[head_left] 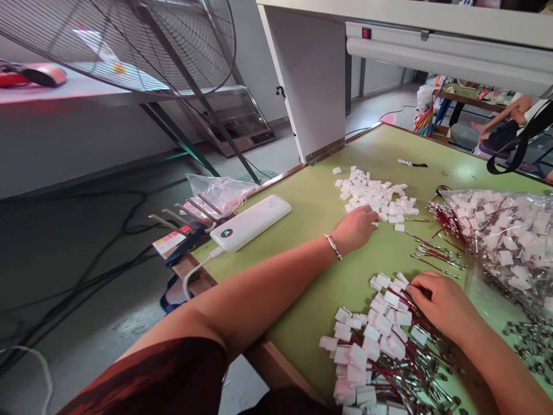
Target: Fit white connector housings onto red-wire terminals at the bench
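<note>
My left hand (355, 228) reaches to the near edge of a loose heap of small white plastic connector housings (367, 190). Its fingers are bent down together, with a white piece showing at the tips. Lower right, my right hand (444, 302) has thumb and forefinger pinched beside a pile of white connectors with dark red wires (380, 334). What the pinch holds is hidden by the fingers. Metal ends of the wires point toward the lower right. Between the hands and the bag lie several loose red wires with metal terminals (436, 253).
A clear plastic bag of wired white connectors (501, 230) sits at right, with loose metal-ended pieces (531, 340) below it. A white power bank (254, 222) with a cable lies by the left edge. A large fan (181, 52) stands at left; a person's legs (505, 118) show far right.
</note>
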Demonstrator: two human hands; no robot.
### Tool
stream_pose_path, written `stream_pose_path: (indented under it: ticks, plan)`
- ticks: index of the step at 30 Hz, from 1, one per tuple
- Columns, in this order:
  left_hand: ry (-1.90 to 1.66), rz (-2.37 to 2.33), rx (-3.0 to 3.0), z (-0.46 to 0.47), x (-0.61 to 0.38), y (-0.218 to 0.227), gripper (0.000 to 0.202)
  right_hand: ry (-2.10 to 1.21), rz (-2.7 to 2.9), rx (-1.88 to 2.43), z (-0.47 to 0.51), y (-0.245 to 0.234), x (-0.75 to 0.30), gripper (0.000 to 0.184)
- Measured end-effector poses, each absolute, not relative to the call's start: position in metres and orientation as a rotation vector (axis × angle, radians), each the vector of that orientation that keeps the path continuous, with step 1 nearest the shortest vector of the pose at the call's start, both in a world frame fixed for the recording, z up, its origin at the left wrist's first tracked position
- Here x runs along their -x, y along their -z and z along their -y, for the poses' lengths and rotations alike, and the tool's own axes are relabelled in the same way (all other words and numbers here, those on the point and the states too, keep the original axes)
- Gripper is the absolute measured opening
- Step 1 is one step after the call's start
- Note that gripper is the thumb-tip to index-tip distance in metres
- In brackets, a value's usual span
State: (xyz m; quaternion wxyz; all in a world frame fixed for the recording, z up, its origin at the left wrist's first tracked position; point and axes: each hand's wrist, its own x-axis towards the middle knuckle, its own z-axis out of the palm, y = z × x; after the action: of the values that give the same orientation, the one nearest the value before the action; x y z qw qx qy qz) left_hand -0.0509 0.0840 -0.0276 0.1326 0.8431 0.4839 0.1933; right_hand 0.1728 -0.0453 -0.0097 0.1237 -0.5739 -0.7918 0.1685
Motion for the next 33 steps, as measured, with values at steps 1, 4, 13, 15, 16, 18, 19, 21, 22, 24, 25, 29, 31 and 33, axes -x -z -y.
stream_pose_path:
  ticks: [1, 4, 13, 15, 16, 18, 19, 21, 22, 24, 25, 29, 31, 33]
  plan:
    - [-0.576, -1.393, -2.422, -0.084, 0.051, 0.027, 0.015, -0.475, 2.292, 1.68, 0.043, 0.008, -0.177, 0.025]
    - [-0.623, -1.343, -2.346, -0.084, 0.05, 0.027, 0.018, -0.196, 2.168, 1.77, 0.032, 0.012, -0.192, 0.019]
    - [-0.663, -1.275, -2.287, -0.083, 0.048, 0.028, 0.013, 0.082, 2.182, 1.773, 0.022, 0.029, -0.193, 0.016]
    - [-0.665, -1.241, -2.275, -0.079, 0.046, 0.027, 0.015, -0.091, 2.085, 1.727, 0.025, 0.023, -0.19, 0.015]
    - [-0.676, -1.217, -2.24, -0.076, 0.043, 0.026, 0.015, -0.183, 2.033, 1.708, 0.027, 0.019, -0.188, 0.015]
    - [-0.718, -1.152, -2.062, -0.069, 0.038, 0.024, 0.016, -0.347, 1.94, 1.677, 0.03, 0.013, -0.184, 0.017]
    - [-0.732, -1.103, -1.919, -0.065, 0.035, 0.023, 0.017, -0.415, 1.902, 1.662, 0.032, 0.01, -0.181, 0.019]
    - [-0.728, -0.973, -1.608, -0.057, 0.029, 0.021, 0.017, -0.514, 1.84, 1.631, 0.034, 0.006, -0.177, 0.022]
    - [-0.717, -0.904, -1.474, -0.054, 0.027, 0.02, 0.017, -0.547, 1.815, 1.617, 0.035, 0.004, -0.174, 0.024]
    - [-0.697, -0.791, -1.275, -0.048, 0.025, 0.018, 0.015, -0.594, 1.786, 1.598, 0.037, 0.002, -0.171, 0.026]
    - [-0.695, -0.753, -1.211, -0.046, 0.024, 0.018, 0.014, -0.618, 1.781, 1.593, 0.038, 0.0, -0.169, 0.027]
    - [-0.677, -0.652, -1.086, -0.042, 0.024, 0.018, 0.014, -0.768, 1.785, 1.575, 0.039, -0.003, -0.167, 0.03]
    - [-0.663, -0.623, -1.073, -0.041, 0.023, 0.019, 0.015, -0.842, 1.775, 1.556, 0.039, -0.003, -0.166, 0.031]
    - [-0.654, -0.598, -1.075, -0.041, 0.023, 0.02, 0.017, -0.958, 1.734, 1.552, 0.039, -0.003, -0.167, 0.031]
